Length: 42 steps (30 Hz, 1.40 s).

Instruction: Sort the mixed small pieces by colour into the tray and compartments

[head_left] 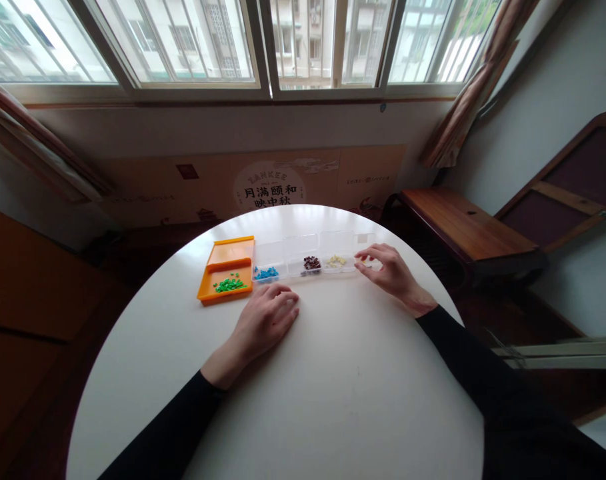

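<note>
My left hand (267, 315) rests on the table just in front of the clear boxes, fingers loosely bent and holding nothing I can see. At the right end of the row, my right hand (390, 272) reaches over a clear box (357, 259), thumb and fingers apart; the hand partly hides that box and its contents. From left to right stand an orange tray (201, 295) with small green pieces (230, 285), then clear lidded boxes with blue pieces (266, 273), dark brown pieces (311, 263) and pale yellow pieces (337, 261). Their lids are raised at the back.
Everything stands on a round white table (333, 400). Behind it, a large printed carton (223, 177) leans below the barred windows. To the right is a wooden bench (473, 220), and curtains (463, 120) hang beside the window.
</note>
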### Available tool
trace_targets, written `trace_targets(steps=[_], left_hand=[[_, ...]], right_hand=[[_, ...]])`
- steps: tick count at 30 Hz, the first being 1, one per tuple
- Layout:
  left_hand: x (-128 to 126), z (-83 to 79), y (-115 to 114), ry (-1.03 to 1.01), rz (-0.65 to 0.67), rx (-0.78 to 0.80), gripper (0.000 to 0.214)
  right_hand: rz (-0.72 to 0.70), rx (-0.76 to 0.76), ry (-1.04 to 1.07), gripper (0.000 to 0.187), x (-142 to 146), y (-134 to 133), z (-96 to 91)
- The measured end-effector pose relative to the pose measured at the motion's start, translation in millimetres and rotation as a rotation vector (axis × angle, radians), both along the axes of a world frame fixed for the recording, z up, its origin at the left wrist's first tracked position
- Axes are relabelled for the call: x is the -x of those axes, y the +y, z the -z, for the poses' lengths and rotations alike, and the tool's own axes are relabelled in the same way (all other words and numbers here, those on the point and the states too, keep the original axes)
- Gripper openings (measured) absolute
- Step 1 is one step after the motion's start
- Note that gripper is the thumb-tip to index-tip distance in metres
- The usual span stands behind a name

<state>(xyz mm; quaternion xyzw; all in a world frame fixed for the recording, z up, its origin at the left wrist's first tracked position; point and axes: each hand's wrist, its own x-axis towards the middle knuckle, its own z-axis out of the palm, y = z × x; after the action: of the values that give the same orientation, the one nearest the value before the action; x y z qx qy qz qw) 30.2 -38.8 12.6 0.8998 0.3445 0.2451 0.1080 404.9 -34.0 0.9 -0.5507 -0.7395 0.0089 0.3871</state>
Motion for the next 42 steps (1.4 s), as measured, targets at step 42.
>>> trace_targets(steps=[42], left_hand=[[2.2, -0.4, 0.3, -0.008, -0.004, -0.014, 0.017]], right_hand=[[-0.023, 0.050, -0.088, 0.025, -6.6, 7.2, 12.8]])
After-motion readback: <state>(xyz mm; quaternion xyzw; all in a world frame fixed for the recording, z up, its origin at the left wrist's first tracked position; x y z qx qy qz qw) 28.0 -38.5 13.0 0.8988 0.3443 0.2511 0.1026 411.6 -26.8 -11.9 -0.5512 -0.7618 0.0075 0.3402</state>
